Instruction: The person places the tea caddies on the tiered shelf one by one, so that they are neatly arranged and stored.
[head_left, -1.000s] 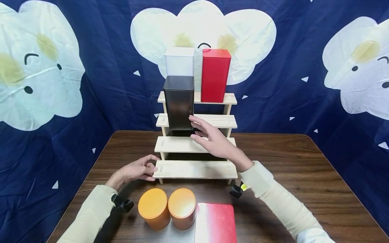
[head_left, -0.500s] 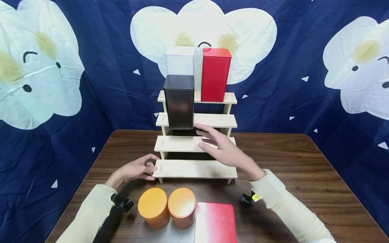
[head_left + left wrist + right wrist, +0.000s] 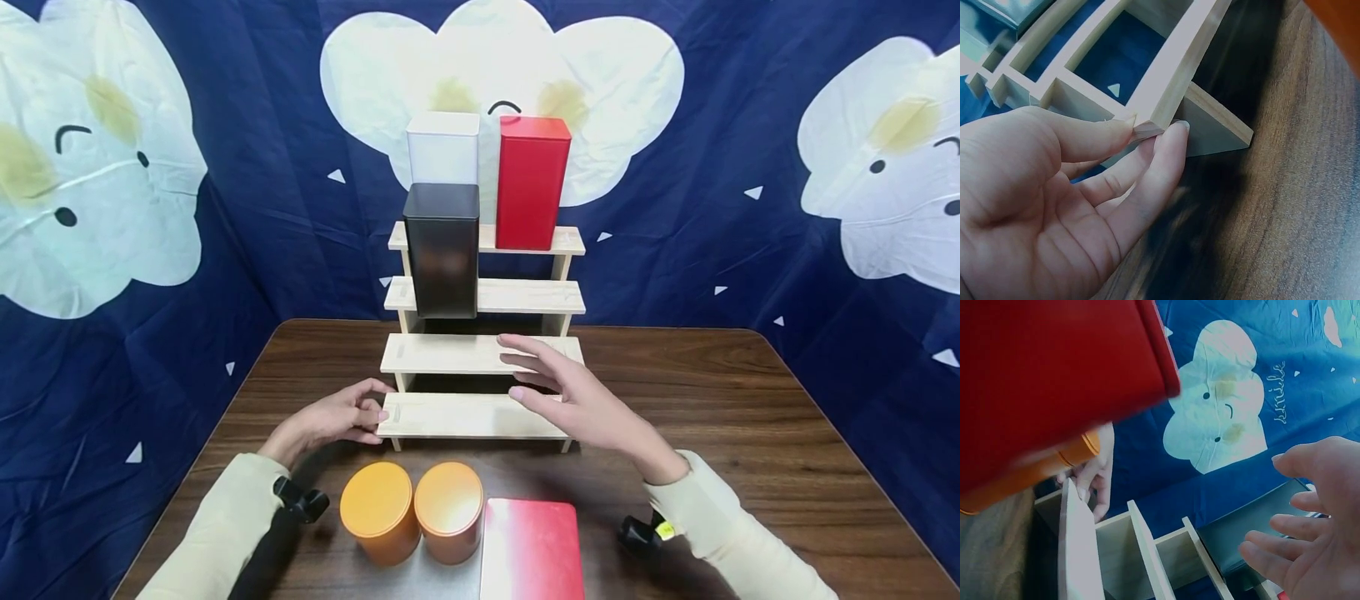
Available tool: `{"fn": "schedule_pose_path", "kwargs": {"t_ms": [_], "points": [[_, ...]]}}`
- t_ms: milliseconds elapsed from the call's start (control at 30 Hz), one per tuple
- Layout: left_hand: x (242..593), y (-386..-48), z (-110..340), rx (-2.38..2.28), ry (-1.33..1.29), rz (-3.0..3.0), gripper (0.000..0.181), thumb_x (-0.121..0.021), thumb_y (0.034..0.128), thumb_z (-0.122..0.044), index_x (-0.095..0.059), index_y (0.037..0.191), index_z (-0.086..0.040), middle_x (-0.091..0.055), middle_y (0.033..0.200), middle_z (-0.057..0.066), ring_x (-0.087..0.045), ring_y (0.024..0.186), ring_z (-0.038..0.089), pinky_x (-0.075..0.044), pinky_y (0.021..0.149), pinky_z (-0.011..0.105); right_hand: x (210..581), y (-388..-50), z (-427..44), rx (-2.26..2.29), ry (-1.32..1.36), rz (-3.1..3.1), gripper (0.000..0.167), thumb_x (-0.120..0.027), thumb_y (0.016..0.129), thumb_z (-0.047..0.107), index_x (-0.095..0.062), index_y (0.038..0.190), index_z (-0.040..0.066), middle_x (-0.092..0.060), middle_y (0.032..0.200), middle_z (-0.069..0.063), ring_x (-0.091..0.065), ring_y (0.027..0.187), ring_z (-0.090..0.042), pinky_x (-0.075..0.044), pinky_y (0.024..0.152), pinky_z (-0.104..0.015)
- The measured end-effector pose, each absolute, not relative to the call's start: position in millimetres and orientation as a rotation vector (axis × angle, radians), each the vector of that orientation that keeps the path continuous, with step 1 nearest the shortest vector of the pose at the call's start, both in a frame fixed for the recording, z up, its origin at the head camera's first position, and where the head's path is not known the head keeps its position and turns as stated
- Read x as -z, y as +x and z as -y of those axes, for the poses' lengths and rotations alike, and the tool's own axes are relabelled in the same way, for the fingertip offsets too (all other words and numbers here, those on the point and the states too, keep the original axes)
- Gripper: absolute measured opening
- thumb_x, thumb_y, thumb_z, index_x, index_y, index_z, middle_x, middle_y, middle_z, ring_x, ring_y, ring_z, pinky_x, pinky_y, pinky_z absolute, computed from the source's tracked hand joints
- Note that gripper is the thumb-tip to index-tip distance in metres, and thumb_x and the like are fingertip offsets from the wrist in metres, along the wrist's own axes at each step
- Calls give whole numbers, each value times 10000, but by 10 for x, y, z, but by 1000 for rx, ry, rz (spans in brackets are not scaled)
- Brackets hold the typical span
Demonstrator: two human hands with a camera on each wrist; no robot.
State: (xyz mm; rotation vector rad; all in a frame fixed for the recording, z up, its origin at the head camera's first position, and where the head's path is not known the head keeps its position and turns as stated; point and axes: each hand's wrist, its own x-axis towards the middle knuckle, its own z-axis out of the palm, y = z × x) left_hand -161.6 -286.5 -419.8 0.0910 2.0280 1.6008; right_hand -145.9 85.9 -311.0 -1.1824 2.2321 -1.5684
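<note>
A four-step wooden rack [image 3: 480, 415] stands on the table. My left hand [image 3: 330, 421] pinches the left end of its lowest step; in the left wrist view the thumb and fingers of the hand [image 3: 1079, 187] close on the board's corner. My right hand [image 3: 581, 400] hovers over the right part of the lower steps, fingers spread and holding nothing. A black tin [image 3: 442, 254] stands on the second step from the top, at the left. On the top step are a white tin [image 3: 444, 154], partly hidden behind the black one, and a red tin [image 3: 531, 187] at the right.
Before the rack stand two round orange tins [image 3: 377, 504] [image 3: 450, 508], side by side. Right of them is another red tin [image 3: 531, 550], cut off by the frame's lower edge. A blue cloth [image 3: 285, 167] with white clouds hangs behind the wooden table [image 3: 712, 392].
My right hand has drawn back from beside the black tin, moving down and to the right with nothing in it. My left hand keeps its place on the rack.
</note>
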Motion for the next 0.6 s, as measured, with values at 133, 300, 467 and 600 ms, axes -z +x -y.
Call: {"fn": "schedule_pose_path", "kwargs": {"t_ms": [133,300,467,600], "points": [[4194,-1611,2872,-1600,85,-2032,475,-535,953,-44,-298,1362,6,-536,857,74,-586,787,189,-594,775,364,3172,-1368,-936,1550,-1199,-2246,565,-592,947,127,-355,1457,184,-420,1468,39,-468,1317,-215,-425,1068,-321],[4193,-1615,2868,-1599,99,-2030,487,-536,957,-53,-286,1370,14,-534,864,75,-577,785,182,-593,784,384,3276,-1224,-1064,1552,-1181,-2246,576,-595,945,122,-345,1460,192,-420,1472,14,-461,1321,-207,-453,1038,-349],[4204,-1628,2876,-1600,103,-2023,496,-547,956,-68,-285,1370,9,-539,866,74,-581,788,184,-589,797,399,3333,-1054,-1170,1537,-1100,-2230,609,-624,931,153,-337,1464,221,-434,1463,34,-468,1316,-195,-481,1008,-298],[4210,-1627,2876,-1599,96,-2022,485,-542,958,-62,-289,1366,5,-537,867,74,-589,793,189,-590,792,388,3375,-946,-1234,1530,-1123,-2200,620,-621,930,133,-322,1472,178,-425,1468,10,-472,1310,-214,-461,1030,-290]]}}
